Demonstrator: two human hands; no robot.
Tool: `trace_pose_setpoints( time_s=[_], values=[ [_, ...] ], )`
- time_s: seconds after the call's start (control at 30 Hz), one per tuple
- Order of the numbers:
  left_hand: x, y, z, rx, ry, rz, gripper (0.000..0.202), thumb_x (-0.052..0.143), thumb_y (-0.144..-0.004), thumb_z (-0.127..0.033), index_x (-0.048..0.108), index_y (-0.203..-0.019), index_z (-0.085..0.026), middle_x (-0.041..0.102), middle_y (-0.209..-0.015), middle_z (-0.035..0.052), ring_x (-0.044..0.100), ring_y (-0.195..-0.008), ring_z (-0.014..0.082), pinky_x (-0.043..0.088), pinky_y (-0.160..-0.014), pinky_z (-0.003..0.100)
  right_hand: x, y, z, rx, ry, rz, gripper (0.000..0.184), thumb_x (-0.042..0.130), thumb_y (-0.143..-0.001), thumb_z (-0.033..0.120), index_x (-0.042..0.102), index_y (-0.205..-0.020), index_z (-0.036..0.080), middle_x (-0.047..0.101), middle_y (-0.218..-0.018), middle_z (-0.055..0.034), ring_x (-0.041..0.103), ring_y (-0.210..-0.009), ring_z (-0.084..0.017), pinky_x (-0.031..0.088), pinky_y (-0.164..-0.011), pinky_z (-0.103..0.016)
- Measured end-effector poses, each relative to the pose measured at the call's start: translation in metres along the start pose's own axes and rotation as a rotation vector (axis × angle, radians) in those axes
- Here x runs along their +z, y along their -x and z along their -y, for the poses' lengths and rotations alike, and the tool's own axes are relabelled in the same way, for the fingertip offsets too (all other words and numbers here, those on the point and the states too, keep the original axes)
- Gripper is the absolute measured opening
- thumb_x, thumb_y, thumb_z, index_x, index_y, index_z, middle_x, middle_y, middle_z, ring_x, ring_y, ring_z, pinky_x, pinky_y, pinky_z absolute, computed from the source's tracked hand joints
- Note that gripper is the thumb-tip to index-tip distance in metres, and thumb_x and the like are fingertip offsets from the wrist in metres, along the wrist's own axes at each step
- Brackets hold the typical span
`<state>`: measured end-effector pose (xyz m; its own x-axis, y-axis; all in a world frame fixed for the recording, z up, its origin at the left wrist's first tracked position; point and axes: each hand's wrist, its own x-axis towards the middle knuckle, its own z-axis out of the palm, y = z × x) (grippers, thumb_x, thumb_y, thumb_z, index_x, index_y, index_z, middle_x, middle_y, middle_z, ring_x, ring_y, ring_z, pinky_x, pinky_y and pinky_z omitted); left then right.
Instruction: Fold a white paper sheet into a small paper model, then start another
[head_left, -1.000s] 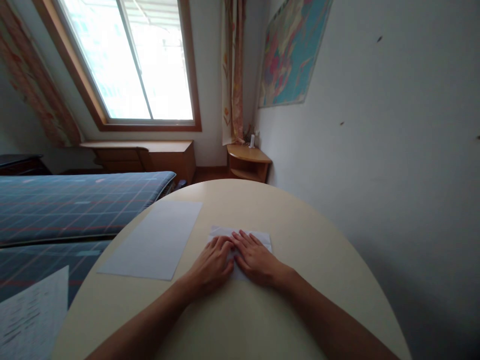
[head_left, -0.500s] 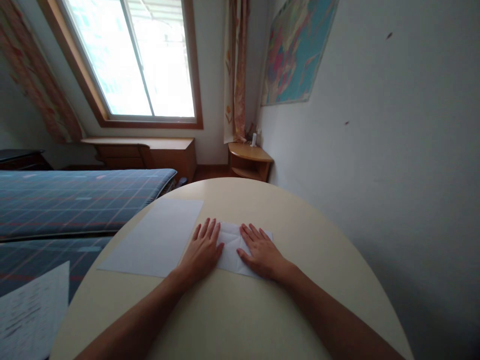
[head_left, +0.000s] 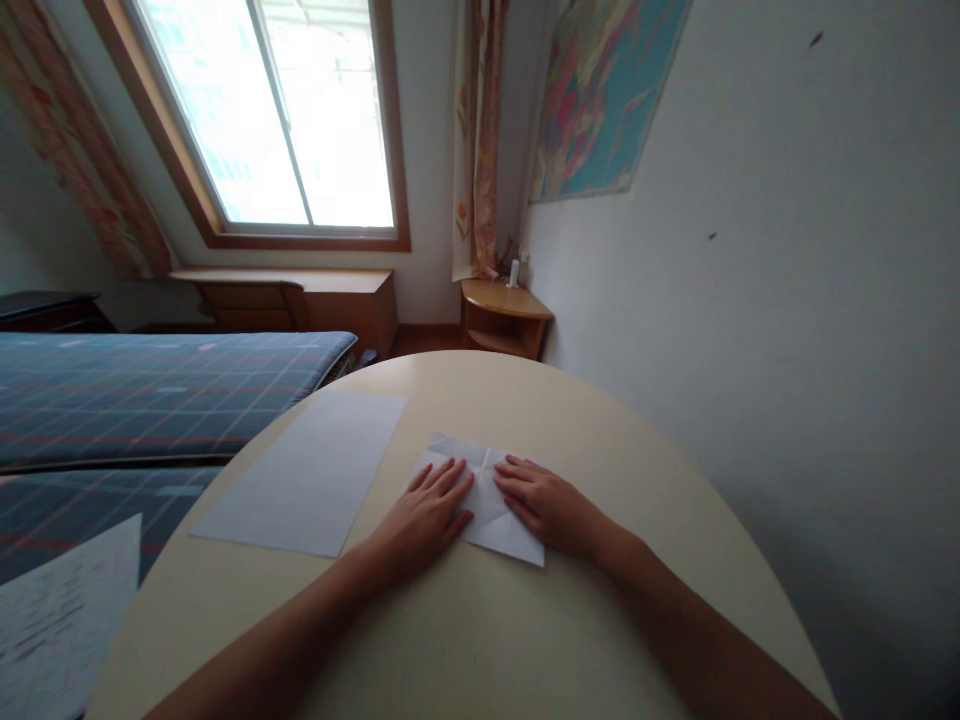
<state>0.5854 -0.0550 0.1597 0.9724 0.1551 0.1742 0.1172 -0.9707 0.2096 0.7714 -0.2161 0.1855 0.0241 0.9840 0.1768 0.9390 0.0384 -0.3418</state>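
While both palms lie flat and ungripping, left hand (head_left: 424,518) and right hand (head_left: 551,505) press the folded paper (head_left: 486,495). It sits mid-tabletop (head_left: 525,640); a flat sheet (head_left: 304,470) lies toward the left edge.

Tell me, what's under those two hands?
A creased, folded white paper, flat on the table, under the left hand and right hand. Its middle shows; parts beneath the palms are hidden.

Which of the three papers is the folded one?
The small creased paper under the left hand and right hand. The larger sheet beside it lies flat; the printed sheet lies off the table.
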Motion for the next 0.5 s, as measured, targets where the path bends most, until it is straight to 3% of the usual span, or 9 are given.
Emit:
trace_pose_setpoints(
  time_s=[0.07, 0.13, 0.23, 0.33, 0.4, 0.5],
  values=[
    [0.001, 0.0, 0.001, -0.001, 0.014, -0.019, 0.049, 0.043, -0.099, -0.036, 0.038, -0.146, -0.026, 0.036, -0.154, 0.0097, 0.028, -0.144, 0.0251, 0.025, -0.116, 0.048, -0.008, 0.005, 0.001, -0.042, -0.072, 0.007, 0.034, 0.048, -0.096, 0.026, 0.065, -0.125, 0.02, 0.059, -0.134, -0.0107, 0.05, -0.129, -0.024, 0.038, -0.111, -0.042],
    [0.003, 0.0, 0.002, -0.025, 0.024, -0.037, 0.044, 0.043, -0.099, -0.035, 0.043, -0.144, -0.032, 0.037, -0.154, 0.0073, 0.029, -0.143, 0.0262, 0.026, -0.115, 0.051, -0.016, 0.01, 0.004, -0.032, -0.135, 0.069, 0.038, 0.055, -0.093, 0.036, 0.063, -0.128, 0.023, 0.055, -0.139, -0.01, 0.048, -0.131, -0.026, 0.038, -0.111, -0.043],
    [0.005, 0.0, 0.003, -0.079, 0.035, -0.052, 0.041, 0.046, -0.098, -0.034, 0.048, -0.139, -0.036, 0.037, -0.154, 0.0064, 0.028, -0.143, 0.0294, 0.025, -0.114, 0.056, -0.025, 0.016, 0.008, 0.004, -0.198, 0.207, 0.074, 0.074, -0.074, 0.056, 0.053, -0.138, 0.027, 0.037, -0.153, -0.0091, 0.032, -0.141, -0.032, 0.029, -0.115, -0.049],
    [0.004, 0.0, 0.004, -0.084, 0.08, -0.075, 0.04, 0.05, -0.096, -0.031, 0.053, -0.136, -0.034, 0.043, -0.15, 0.0064, 0.032, -0.142, 0.0296, 0.026, -0.113, 0.058, -0.028, 0.019, 0.008, 0.024, -0.227, 0.252, 0.092, 0.082, -0.062, 0.056, 0.048, -0.142, 0.027, 0.03, -0.156, -0.0095, 0.023, -0.144, -0.034, 0.024, -0.116, -0.051],
    [0.001, 0.0, 0.006, -0.05, 0.134, -0.084, 0.033, 0.05, -0.095, -0.026, 0.061, -0.126, -0.031, 0.051, -0.144, 0.0054, 0.039, -0.138, 0.0273, 0.028, -0.113, 0.056, -0.028, 0.019, 0.007, 0.018, -0.245, 0.223, 0.078, 0.081, -0.067, 0.05, 0.054, -0.137, 0.026, 0.035, -0.154, -0.0094, 0.026, -0.143, -0.032, 0.026, -0.116, -0.049],
    [-0.007, 0.001, 0.006, 0.002, 0.203, -0.041, 0.022, 0.047, -0.095, -0.024, 0.066, -0.106, -0.026, 0.054, -0.142, 0.0041, 0.04, -0.138, 0.0265, 0.029, -0.113, 0.056, -0.027, 0.019, 0.002, 0.019, -0.295, 0.152, 0.041, 0.071, -0.081, 0.038, 0.068, -0.118, 0.024, 0.051, -0.143, -0.0089, 0.039, -0.137, -0.027, 0.033, -0.113, -0.044]
  ],
)
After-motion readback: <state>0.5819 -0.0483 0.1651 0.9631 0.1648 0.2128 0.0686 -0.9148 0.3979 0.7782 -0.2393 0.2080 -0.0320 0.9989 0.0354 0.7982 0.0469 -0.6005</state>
